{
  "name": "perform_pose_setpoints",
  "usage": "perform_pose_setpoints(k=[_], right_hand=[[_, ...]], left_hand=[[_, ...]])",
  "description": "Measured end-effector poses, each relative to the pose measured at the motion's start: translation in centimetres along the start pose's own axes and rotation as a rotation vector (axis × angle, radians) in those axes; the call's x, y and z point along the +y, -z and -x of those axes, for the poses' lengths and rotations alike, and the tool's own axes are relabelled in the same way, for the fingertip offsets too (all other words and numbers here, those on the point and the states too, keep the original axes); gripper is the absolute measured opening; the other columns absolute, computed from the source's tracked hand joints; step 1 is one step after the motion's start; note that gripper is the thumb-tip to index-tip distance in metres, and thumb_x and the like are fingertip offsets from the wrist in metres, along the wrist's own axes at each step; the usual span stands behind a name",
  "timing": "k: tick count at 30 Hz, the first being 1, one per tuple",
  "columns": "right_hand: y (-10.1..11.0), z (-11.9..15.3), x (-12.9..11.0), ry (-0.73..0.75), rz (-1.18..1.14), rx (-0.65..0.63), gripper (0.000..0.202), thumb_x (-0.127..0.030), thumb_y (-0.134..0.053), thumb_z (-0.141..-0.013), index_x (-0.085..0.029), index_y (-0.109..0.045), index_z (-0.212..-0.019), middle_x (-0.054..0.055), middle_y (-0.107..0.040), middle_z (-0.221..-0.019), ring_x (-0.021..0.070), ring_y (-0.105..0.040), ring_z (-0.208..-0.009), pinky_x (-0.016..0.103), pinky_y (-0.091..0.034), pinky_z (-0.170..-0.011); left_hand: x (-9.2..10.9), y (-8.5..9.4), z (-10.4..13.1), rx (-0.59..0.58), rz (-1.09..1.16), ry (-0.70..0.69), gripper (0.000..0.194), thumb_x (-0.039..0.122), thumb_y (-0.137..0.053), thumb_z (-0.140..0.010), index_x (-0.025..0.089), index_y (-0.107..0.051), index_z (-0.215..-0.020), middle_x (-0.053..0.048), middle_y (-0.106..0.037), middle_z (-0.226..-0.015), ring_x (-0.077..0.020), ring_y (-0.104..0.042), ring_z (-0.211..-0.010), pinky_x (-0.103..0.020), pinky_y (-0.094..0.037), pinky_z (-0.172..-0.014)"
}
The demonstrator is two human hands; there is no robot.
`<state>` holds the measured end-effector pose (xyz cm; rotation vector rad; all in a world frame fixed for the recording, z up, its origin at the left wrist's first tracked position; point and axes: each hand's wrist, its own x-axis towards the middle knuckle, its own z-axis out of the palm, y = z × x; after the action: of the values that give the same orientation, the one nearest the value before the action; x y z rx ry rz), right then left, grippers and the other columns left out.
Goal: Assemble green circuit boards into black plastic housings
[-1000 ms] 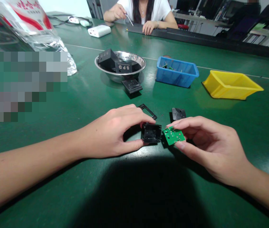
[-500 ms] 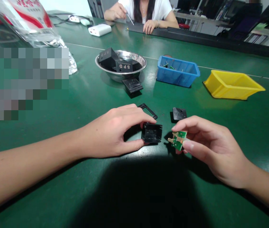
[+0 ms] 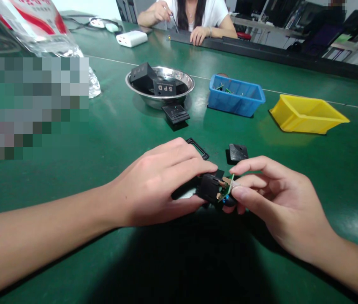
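Between thumb and fingers, my left hand grips a black plastic housing low over the green table. My right hand pinches a small green circuit board with brass-coloured prongs. The board stands nearly edge-on, its prongs at the housing's open right side; whether they are inside it I cannot tell. A dark rounded part with a blue glint shows below the board. Beyond my left fingers lies a black rectangular frame, partly covered by them. A black square cover rests past my right fingertips.
A metal bowl of black modules, one marked SPD, stands farther back with a black piece before it. Right of it are a blue bin with circuit boards and a yellow bin. A person sits across the table.
My left hand has moved right and turned the housing. In my right hand the circuit board has tilted edge-on, and its prongs are now against or close to the housing.
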<state>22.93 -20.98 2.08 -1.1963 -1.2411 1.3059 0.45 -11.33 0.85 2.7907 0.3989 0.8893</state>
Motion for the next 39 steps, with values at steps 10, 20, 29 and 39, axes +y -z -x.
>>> perform_pose_setpoints(k=[10,20,29,39], right_hand=[[0.1,-0.3,0.0,-0.037,-0.123,0.034,0.025,-0.023,-0.091,-0.078,-0.021,-0.071,-0.092,-0.004,-0.073,-0.066,0.0091,-0.07,-0.058,0.015,-0.055,-0.056],[0.1,-0.4,1.2,-0.188,-0.328,-0.154,0.025,-0.035,-0.085,-0.085,-0.021,-0.064,-0.087,-0.002,-0.071,-0.072,0.0116,-0.067,-0.06,0.022,-0.057,-0.059],[-0.1,-0.3,0.9,-0.191,-0.325,-0.054,0.03,-0.029,-0.091,-0.076,-0.021,-0.067,-0.092,-0.001,-0.07,-0.078,0.0104,-0.064,-0.067,0.021,-0.055,-0.065],[0.1,-0.5,1.2,-0.197,-0.442,-0.167,0.025,-0.02,-0.089,-0.08,-0.02,-0.065,-0.088,-0.004,-0.066,-0.075,0.0074,-0.061,-0.066,0.017,-0.053,-0.065]], left_hand=[[1.5,0.4,0.0,0.021,0.006,0.089,0.029,0.031,-0.064,-0.097,0.026,-0.064,-0.125,-0.007,-0.069,-0.113,-0.0213,-0.066,-0.105,-0.034,-0.054,-0.092],[1.3,0.2,-0.2,-0.042,0.267,-0.006,0.026,0.027,-0.065,-0.098,0.025,-0.059,-0.123,-0.006,-0.075,-0.114,-0.0193,-0.072,-0.108,-0.029,-0.056,-0.092],[1.6,0.3,-0.5,-0.001,0.178,0.06,0.021,0.027,-0.062,-0.097,0.025,-0.063,-0.118,-0.006,-0.074,-0.11,-0.0187,-0.07,-0.103,-0.027,-0.054,-0.09],[1.9,0.5,-0.3,0.033,0.082,0.058,0.029,0.038,-0.066,-0.094,0.022,-0.068,-0.118,-0.007,-0.069,-0.102,-0.0178,-0.066,-0.09,-0.028,-0.053,-0.08]])
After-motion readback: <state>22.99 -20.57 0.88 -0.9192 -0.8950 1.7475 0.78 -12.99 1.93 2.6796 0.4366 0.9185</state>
